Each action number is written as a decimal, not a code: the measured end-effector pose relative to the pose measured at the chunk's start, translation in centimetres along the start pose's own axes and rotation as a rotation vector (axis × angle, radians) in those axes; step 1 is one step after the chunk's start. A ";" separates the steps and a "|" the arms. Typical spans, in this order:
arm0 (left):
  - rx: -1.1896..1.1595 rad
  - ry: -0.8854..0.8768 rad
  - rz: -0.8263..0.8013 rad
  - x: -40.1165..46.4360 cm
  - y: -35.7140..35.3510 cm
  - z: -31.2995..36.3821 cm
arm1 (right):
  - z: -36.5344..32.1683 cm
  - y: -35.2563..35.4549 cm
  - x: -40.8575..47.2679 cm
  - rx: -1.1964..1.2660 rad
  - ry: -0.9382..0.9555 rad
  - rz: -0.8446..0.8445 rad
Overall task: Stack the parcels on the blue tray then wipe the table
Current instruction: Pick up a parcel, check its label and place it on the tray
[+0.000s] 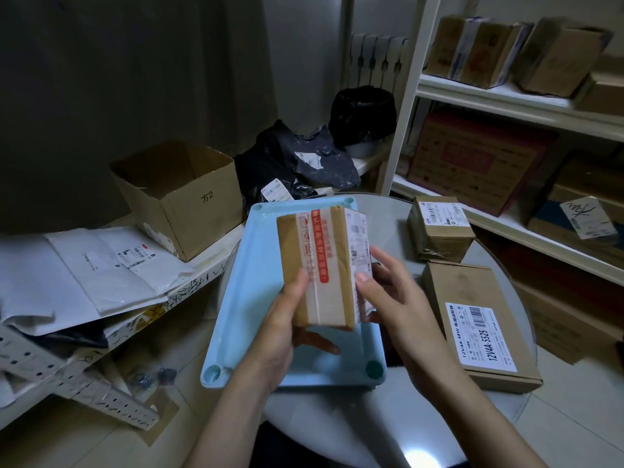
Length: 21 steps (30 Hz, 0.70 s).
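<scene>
At the far left a heap of white mailer bags (101,268) lies on a low shelf; just right of it stands an open cardboard box (179,197) with handwriting on its side; behind that, dark poly bags (287,167) with white labels are piled against the wall; the blue tray (243,298) sits on the left part of the round table (337,423), its bare floor showing around the hands; the left hand (283,332) grips the near left end of a taped brown parcel (320,265), thumb on top and fingers curled underneath; the parcel is held above the tray, lifted off its floor, red-printed tape running along its top; the right hand (395,309) holds the parcel's right side, thumb pressed to the labelled edge, fingers behind it; right of the tray a small labelled box (439,231) stands on the table's far side; nearer, a flat labelled carton (479,325) lies just beside the tray, overhanging the table edge; at the far right white shelving (506,99) carries more cartons
</scene>
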<state>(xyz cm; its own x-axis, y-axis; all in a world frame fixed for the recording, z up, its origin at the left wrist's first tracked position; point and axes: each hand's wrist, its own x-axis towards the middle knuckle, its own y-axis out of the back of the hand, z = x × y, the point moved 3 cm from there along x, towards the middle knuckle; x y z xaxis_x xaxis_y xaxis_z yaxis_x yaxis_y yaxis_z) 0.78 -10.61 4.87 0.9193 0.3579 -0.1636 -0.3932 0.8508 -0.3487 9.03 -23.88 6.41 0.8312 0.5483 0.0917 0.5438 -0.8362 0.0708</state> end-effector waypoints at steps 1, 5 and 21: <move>0.036 -0.005 0.050 0.1 0.1 0.0 | 0.0 0.1 0.0 -0.041 0.031 0.037; 0.103 -0.030 0.175 0.4 0.7 0.3 | -0.3 -0.4 -1.1 -0.166 0.185 0.127; 0.048 -0.040 0.236 0.6 1.6 -0.1 | -0.3 -0.4 -1.7 -0.112 0.188 -0.039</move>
<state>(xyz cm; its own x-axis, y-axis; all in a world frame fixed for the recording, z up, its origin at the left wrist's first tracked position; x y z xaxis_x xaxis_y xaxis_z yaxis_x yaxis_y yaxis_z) 0.75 -9.05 4.14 0.8021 0.5634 -0.1981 -0.5972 0.7586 -0.2606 7.35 -24.51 6.54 0.7681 0.5811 0.2691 0.5501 -0.8139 0.1871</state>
